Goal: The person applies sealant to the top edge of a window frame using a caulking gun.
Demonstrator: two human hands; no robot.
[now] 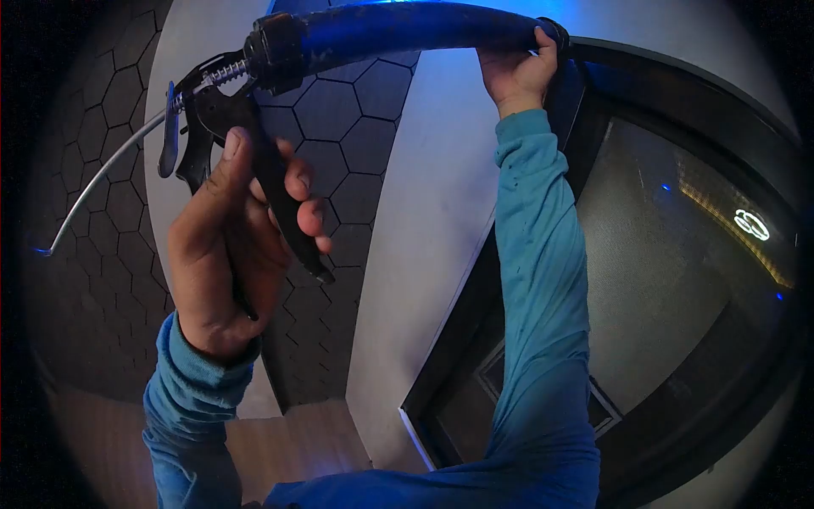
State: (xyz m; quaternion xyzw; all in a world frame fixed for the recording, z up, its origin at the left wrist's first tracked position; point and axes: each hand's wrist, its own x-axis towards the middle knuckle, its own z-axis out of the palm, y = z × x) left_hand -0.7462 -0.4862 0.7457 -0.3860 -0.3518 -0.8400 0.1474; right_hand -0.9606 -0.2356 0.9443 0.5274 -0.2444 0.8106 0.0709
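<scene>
A long dark caulking gun (407, 32) lies nearly level across the top of the view, its barrel tinted by blue light. Wrapped round its black handle and trigger is my left hand (242, 220), thumb up and fingertips showing at the right of the trigger. My right hand (521, 72) grips the far right end of the barrel from below, with its thumb along the side. A bent metal rod (102, 174) with a spring sticks out from the gun's left end.
Dark hexagon-patterned panels (348, 153) stand behind the gun, beside a pale wall panel (424, 229). At the right is a black-framed glass pane (670, 254) with reflected lights. Wooden flooring (314, 441) shows at the bottom.
</scene>
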